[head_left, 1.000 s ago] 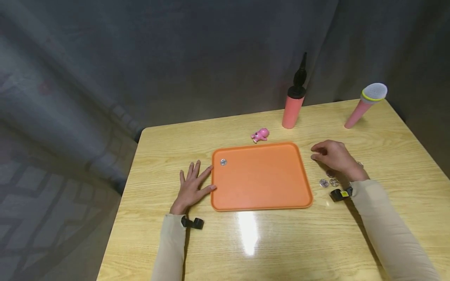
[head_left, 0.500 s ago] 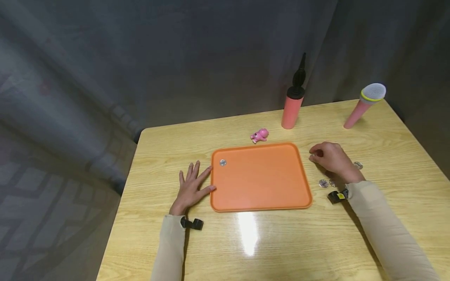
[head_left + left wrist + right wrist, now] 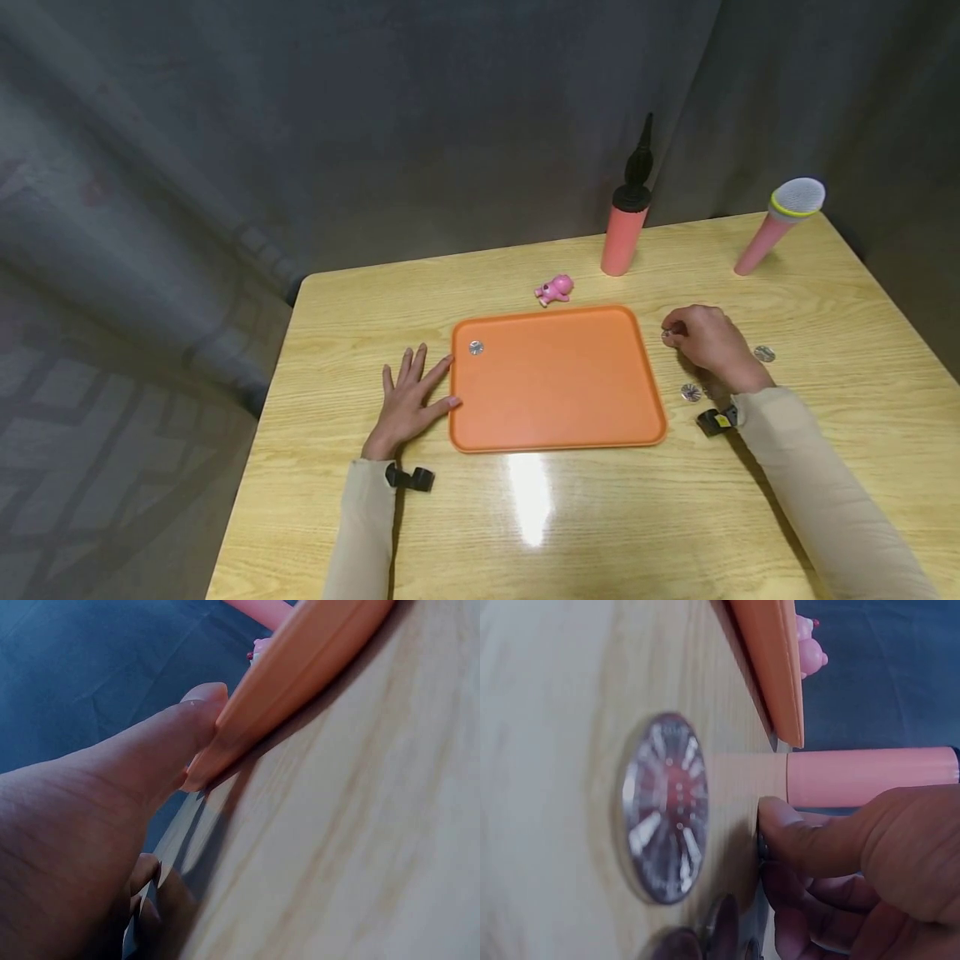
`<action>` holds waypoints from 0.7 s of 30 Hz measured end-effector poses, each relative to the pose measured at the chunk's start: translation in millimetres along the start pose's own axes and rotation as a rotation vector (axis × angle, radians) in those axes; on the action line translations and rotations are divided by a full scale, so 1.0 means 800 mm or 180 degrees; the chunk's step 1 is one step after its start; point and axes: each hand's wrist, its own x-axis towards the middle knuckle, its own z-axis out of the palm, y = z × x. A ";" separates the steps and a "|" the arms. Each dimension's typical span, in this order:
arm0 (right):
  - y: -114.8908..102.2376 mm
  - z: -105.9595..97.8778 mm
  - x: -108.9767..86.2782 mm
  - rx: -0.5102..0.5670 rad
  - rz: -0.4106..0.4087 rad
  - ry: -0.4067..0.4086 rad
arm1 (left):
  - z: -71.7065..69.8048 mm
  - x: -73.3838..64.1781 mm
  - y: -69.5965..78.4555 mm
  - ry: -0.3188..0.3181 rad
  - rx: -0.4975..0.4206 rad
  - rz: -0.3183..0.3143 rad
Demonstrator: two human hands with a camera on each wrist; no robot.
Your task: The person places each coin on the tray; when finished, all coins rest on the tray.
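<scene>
My left hand (image 3: 405, 410) lies with spread fingers at the left side of an orange tray (image 3: 555, 379). Its thumb touches the tray's rim (image 3: 277, 682), as the left wrist view shows. Right of the tray, my right hand (image 3: 707, 342) pinches a small shiny silver disc (image 3: 666, 334) between thumb and fingertips, low at the table. In the right wrist view that disc (image 3: 762, 847) is mostly covered by the fingers. A faceted clear-silver disc (image 3: 666, 808) lies close by, with several more behind it. One more disc (image 3: 476, 347) rests in the tray's upper left corner.
Beyond the tray lies a pink toy figure (image 3: 555, 289). A pink hand pump with a black top (image 3: 625, 233) and a pink toy microphone (image 3: 776, 225) stand at the back right. Another disc (image 3: 764, 354) lies right of my right wrist. Dark curtains hang behind the table.
My right hand has shifted slightly left and down, and a disc now shows in its fingertips. The disc by its wrist has come more into view. My left hand stays still.
</scene>
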 end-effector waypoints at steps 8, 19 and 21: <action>0.000 0.001 0.002 0.0041 0.0042 -0.0096 | -0.001 -0.001 0.001 0.0024 -0.0037 0.0015; 0.010 -0.001 0.002 0.0116 0.0115 -0.0104 | -0.001 0.000 0.001 -0.0052 -0.0008 -0.0032; 0.010 -0.001 0.001 0.0117 0.0115 -0.0057 | -0.001 0.001 0.001 -0.0054 0.0001 -0.0035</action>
